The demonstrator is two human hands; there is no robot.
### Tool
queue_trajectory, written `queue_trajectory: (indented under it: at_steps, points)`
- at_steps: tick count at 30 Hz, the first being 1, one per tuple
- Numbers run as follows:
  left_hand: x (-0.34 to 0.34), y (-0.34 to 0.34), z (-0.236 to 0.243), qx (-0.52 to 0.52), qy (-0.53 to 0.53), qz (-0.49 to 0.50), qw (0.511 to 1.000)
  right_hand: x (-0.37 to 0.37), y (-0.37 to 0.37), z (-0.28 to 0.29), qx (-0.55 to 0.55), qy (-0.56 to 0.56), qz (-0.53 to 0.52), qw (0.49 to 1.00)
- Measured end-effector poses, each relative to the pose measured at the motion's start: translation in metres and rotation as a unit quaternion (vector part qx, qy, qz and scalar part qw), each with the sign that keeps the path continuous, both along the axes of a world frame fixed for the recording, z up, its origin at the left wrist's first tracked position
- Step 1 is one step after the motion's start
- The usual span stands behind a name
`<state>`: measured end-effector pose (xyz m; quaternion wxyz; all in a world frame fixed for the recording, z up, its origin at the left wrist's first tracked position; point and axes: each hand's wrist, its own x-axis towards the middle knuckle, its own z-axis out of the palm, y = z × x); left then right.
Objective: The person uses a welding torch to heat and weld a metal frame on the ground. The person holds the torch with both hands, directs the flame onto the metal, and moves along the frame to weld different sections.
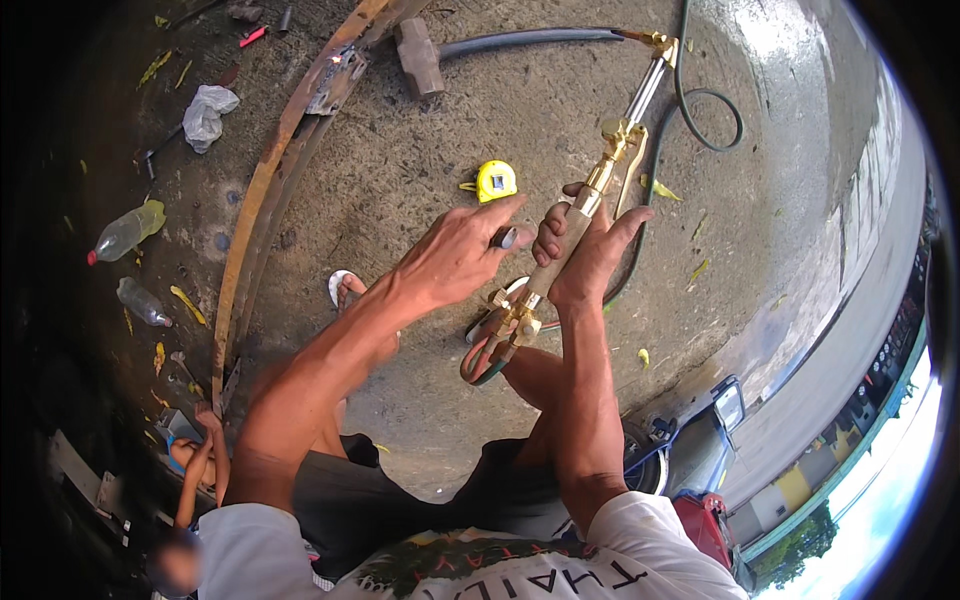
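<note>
My right hand (588, 255) is wrapped round the handle of a brass cutting torch (610, 155), its thumb lifted away to the right. The torch slants up and right, with its head near the end of a sledgehammer's handle. Red and green hoses (487, 372) join its lower end, close to my knee. To the left, my left hand (462, 250) is closed on a small dark cylinder with a metallic end (505, 238); its exact kind is unclear. Just beyond that hand lies a yellow tape measure (496, 182) on the concrete.
A long curved rusty steel bar (262, 185) runs along the left, with a bright glowing spot near its upper part. The sledgehammer (420, 60) lies at the far side. Plastic bottles (127, 232) and a plastic bag (208, 117) lie farther left. Another person's arm (207, 455) touches the bar's near end.
</note>
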<state>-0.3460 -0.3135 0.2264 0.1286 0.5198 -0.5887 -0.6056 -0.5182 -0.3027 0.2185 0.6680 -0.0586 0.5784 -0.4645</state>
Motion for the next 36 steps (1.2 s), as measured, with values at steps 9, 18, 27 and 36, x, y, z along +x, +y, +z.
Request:
queue_trajectory:
  at_steps: [9,18,27,36]
  points:
    - [-0.073,-0.108,-0.037,-0.365,-0.027,0.138,0.920,0.012,-0.029,-0.019,-0.088,0.080,0.076,0.990]
    - [-0.067,-0.153,-0.042,-0.610,0.093,0.140,0.774,0.007,-0.060,-0.020,-0.216,0.126,0.082,0.965]
    - [-0.031,-0.141,-0.015,-0.637,0.095,0.180,0.744,0.030,-0.075,-0.018,-0.319,0.212,0.073,0.921]
    - [0.001,-0.085,-0.057,-0.252,0.115,-0.166,0.947,0.016,-0.084,0.020,-0.352,0.330,-0.071,0.873]
